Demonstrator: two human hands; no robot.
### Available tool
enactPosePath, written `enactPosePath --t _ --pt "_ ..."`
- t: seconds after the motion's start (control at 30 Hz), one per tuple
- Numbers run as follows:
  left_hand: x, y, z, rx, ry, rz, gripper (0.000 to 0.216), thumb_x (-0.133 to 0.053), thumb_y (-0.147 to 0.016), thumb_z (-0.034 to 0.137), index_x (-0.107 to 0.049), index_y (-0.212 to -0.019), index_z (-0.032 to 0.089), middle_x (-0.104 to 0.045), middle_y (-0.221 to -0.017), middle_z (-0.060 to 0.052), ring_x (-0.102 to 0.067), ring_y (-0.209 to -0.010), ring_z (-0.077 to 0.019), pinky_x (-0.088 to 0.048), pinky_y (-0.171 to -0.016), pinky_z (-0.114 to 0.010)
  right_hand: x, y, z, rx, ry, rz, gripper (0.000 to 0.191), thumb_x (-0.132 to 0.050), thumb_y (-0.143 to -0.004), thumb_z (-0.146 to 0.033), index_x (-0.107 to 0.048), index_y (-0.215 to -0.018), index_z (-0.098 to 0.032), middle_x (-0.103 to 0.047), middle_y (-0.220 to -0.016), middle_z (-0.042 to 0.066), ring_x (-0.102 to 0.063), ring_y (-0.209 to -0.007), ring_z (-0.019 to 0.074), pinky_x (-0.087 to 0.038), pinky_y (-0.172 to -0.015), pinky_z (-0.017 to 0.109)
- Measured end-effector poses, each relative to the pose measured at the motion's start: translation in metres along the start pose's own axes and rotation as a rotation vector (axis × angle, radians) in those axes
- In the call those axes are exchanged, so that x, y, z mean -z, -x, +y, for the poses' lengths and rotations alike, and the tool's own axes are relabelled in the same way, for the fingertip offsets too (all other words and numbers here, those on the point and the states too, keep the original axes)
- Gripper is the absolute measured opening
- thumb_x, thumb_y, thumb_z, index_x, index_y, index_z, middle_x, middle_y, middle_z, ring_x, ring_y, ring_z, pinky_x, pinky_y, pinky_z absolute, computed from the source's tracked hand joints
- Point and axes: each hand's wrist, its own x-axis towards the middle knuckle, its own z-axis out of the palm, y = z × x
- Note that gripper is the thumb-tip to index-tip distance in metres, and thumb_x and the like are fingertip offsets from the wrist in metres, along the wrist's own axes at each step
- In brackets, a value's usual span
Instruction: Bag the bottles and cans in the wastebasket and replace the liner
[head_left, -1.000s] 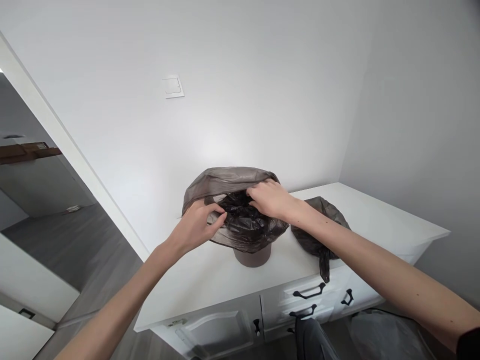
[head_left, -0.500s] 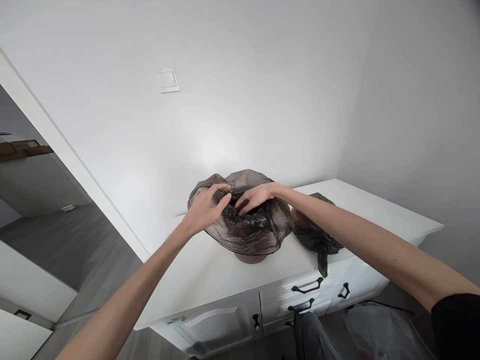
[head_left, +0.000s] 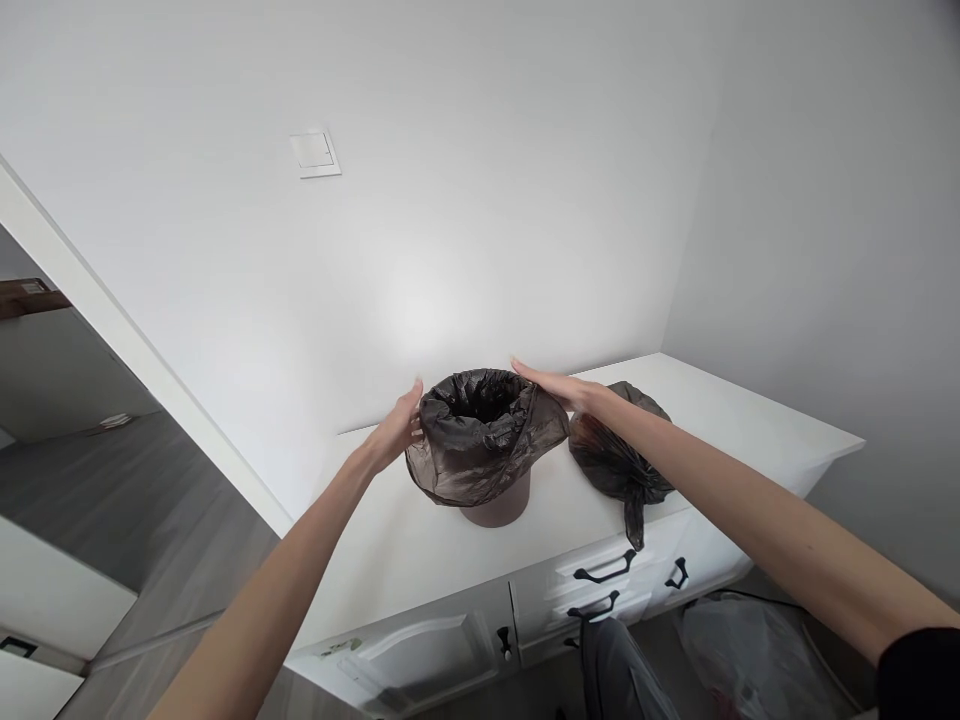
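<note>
A brown trash bin [head_left: 499, 508] stands on the white cabinet top, lined with a dark see-through garbage bag [head_left: 480, 465]. The bag is folded over the rim and hangs loosely down the outside, while its inside shows as a dark hollow. My left hand [head_left: 399, 428] rests at the left side of the rim, thumb up, fingers partly hidden beside the bag. On the opposite side, my right hand [head_left: 553, 386] lies along the bag with its fingers stretched out. Just right of the bin sits a full, knotted garbage bag [head_left: 619, 455], partly covered by my right forearm.
The cabinet top [head_left: 390, 545] runs along a white wall with a light switch [head_left: 316, 153]. Black drawer handles [head_left: 604, 567] stick out at the front. A clear plastic bag [head_left: 750, 650] lies on the floor at lower right. A doorway opens at left.
Both hands have moved out of the bag's mouth to the outer sides of the bin. The bag's edge, spread wide before, now hangs lower around the rim, and more of the bin shows.
</note>
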Motion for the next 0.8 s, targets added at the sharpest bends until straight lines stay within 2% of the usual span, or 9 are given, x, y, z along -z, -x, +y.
enactPosePath --t 0.07,0.13,0.23,0.37,0.47,0.53,0.63,0.7,0.8 --pt "-0.003 0.013 -0.015 -0.036 0.014 -0.016 0.109 -0.052 -0.084 0.088 -0.013 -0.166 0.026 -0.050 -0.159 -0.022 -0.060 -0.136 -0.0334 -0.049 -0.112 -0.051 0.005 0.013 0.014 0.026 -0.033 -0.143 0.080 -0.069 -0.083 -0.078 -0.060 -0.143 -0.025 -0.070 -0.139 0.012 -0.068 -0.126 0.0313 -0.057 -0.109 0.045" --pt "-0.010 0.027 -0.030 -0.075 -0.032 -0.005 0.124 -0.070 -0.078 0.081 -0.001 -0.167 0.028 -0.046 -0.162 -0.022 -0.056 -0.140 -0.0350 -0.047 -0.114 -0.054 0.008 0.023 0.029 0.071 0.023 -0.214 0.094 -0.082 -0.078 -0.066 -0.046 -0.155 -0.027 -0.063 -0.148 0.012 -0.064 -0.131 0.0295 -0.053 -0.114 0.045" --pt "-0.026 0.040 -0.052 -0.146 -0.129 0.012 0.142 -0.087 -0.068 0.068 0.008 -0.166 0.027 -0.039 -0.165 -0.024 -0.050 -0.145 -0.0379 -0.045 -0.116 -0.055 0.008 0.028 0.056 0.092 0.206 -0.233 0.116 -0.093 -0.071 -0.049 -0.029 -0.164 -0.025 -0.057 -0.154 0.015 -0.061 -0.134 0.0298 -0.051 -0.116 0.044" --pt "-0.043 0.044 -0.088 -0.291 -0.266 0.058 0.140 -0.090 -0.068 0.058 0.007 -0.166 0.030 -0.040 -0.164 -0.021 -0.048 -0.146 -0.0394 -0.043 -0.118 -0.059 -0.005 0.033 0.088 0.075 0.503 -0.158 0.127 -0.093 -0.064 -0.031 -0.019 -0.167 -0.022 -0.064 -0.145 0.015 -0.064 -0.130 0.0326 -0.052 -0.113 0.045" --pt "-0.043 0.057 -0.123 -0.390 -0.388 0.151 0.131 -0.088 -0.074 0.055 0.003 -0.167 0.034 -0.037 -0.167 -0.017 -0.044 -0.150 -0.0384 -0.039 -0.121 -0.060 -0.012 0.051 0.090 0.037 0.816 -0.029 0.118 -0.089 -0.065 -0.023 -0.026 -0.165 -0.018 -0.069 -0.137 0.017 -0.065 -0.128 0.0374 -0.052 -0.108 0.048" --pt "-0.036 0.074 -0.148 -0.428 -0.486 0.211 0.123 -0.084 -0.079 0.053 0.000 -0.168 0.035 -0.029 -0.172 -0.015 -0.036 -0.155 -0.0378 -0.034 -0.125 -0.058 -0.012 0.070 0.078 0.022 0.989 0.132 0.103 -0.083 -0.073 -0.026 -0.032 -0.162 -0.018 -0.067 -0.138 0.020 -0.065 -0.127 0.0406 -0.055 -0.102 0.049" --pt "-0.022 0.104 -0.182 -0.402 -0.590 0.243 0.101 -0.068 -0.094 0.050 -0.001 -0.168 0.036 -0.019 -0.176 -0.011 -0.026 -0.160 -0.0339 -0.031 -0.128 -0.056 -0.011 0.097 0.051 0.154 1.071 0.382 0.080 -0.068 -0.087 -0.027 -0.038 -0.160 -0.025 -0.060 -0.147 0.017 -0.069 -0.119 0.0375 -0.057 -0.097 0.051" --pt "-0.011 0.117 -0.202 -0.353 -0.649 0.251 0.090 -0.058 -0.101 0.049 -0.001 -0.168 0.035 -0.018 -0.176 -0.010 -0.025 -0.161 -0.0314 -0.031 -0.128 -0.055 -0.015 0.106 0.033 0.321 1.010 0.395 0.069 -0.060 -0.093 -0.028 -0.040 -0.159 -0.033 -0.053 -0.154 0.011 -0.073 -0.106 0.0306 -0.057 -0.097 0.049" --pt "0.002 0.121 -0.224 -0.312 -0.762 0.275 0.076 -0.050 -0.103 0.050 -0.013 -0.167 0.029 -0.027 -0.174 -0.012 -0.028 -0.160 -0.0312 -0.032 -0.128 -0.056 -0.026 0.103 0.016 0.447 0.938 0.203 0.059 -0.058 -0.097 -0.034 -0.047 -0.154 -0.039 -0.056 -0.153 0.006 -0.073 -0.087 0.0241 -0.057 -0.094 0.045"
